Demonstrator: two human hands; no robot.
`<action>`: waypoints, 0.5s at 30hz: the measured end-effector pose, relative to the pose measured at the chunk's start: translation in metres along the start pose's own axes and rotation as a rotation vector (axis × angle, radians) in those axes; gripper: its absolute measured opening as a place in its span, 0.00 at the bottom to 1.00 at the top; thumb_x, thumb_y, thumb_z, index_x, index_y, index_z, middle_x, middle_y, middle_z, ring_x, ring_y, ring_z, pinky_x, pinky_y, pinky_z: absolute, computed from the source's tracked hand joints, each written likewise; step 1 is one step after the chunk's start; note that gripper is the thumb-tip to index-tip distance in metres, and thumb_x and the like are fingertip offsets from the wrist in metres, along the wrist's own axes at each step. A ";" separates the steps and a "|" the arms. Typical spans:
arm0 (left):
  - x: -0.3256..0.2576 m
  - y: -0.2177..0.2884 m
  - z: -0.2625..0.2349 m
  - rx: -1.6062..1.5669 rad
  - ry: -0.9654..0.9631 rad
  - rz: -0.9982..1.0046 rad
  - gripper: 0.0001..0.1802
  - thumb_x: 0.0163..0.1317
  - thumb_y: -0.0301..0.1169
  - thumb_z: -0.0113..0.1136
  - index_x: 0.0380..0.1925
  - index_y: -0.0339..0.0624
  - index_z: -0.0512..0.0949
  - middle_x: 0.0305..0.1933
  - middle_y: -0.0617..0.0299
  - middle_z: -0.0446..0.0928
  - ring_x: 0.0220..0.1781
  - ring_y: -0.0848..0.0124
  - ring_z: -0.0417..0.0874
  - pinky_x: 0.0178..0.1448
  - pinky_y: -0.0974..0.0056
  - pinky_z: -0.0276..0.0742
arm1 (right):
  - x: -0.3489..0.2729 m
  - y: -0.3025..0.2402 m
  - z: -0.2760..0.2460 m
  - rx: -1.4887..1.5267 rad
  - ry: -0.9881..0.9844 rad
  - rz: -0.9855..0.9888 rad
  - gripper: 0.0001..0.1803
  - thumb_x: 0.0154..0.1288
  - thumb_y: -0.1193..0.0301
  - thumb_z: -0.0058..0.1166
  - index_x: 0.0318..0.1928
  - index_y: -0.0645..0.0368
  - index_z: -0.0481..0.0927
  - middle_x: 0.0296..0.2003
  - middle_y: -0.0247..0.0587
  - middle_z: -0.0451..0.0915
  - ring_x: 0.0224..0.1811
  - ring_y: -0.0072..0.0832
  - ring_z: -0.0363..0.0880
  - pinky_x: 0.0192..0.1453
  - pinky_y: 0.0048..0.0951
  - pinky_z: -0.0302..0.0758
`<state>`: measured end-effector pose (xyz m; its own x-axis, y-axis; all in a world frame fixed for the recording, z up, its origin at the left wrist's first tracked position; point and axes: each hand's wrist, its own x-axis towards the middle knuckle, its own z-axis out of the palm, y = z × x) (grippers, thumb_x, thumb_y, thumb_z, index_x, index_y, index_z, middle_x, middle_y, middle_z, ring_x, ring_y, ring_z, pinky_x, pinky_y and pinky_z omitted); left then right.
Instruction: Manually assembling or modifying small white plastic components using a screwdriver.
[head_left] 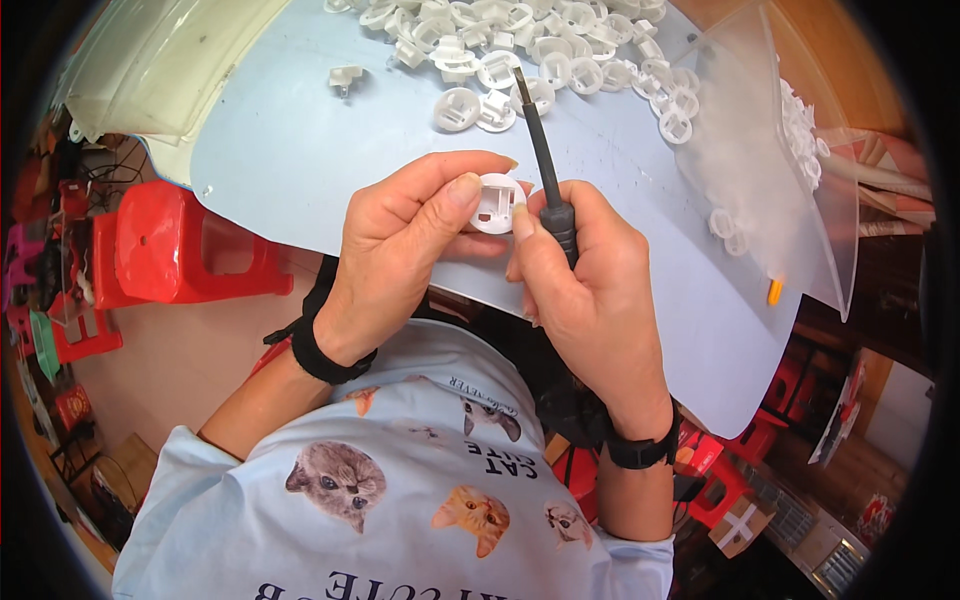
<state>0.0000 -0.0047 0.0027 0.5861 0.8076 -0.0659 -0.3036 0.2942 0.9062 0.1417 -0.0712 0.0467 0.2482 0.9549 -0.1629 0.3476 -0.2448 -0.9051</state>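
Round white plastic fitting (499,200), hand-held

Left hand (395,230): grip clamped on the fitting's left side, thumb in front, apparently to steady it facing the wearer.
Right hand (593,275): grip closed round the handle of a dark-grey flat-tipped screwdriver (539,140), shaft pointing away, seemingly so the thumb can meet the fitting's right rim.
Position: over the pale-blue table (290,150), near its front edge.
Beyond: loose heap of similar white plastic fittings (556,70), with tabletop between for movement.
Right: translucent plastic container (735,115), apart from the hands, probably limiting sideways reach.
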 end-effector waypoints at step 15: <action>0.000 -0.003 -0.005 0.160 -0.051 -0.006 0.18 0.70 0.30 0.47 0.54 0.26 0.71 0.49 0.46 0.78 0.49 0.64 0.81 0.53 0.60 0.82 | 0.003 0.001 -0.005 0.045 0.035 0.023 0.09 0.64 0.72 0.51 0.34 0.68 0.71 0.18 0.51 0.74 0.19 0.37 0.76 0.24 0.35 0.69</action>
<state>-0.0026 -0.0031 -0.0019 0.6258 0.7781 -0.0540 -0.1789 0.2106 0.9611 0.1471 -0.0691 0.0472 0.2877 0.9424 -0.1704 0.3008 -0.2578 -0.9182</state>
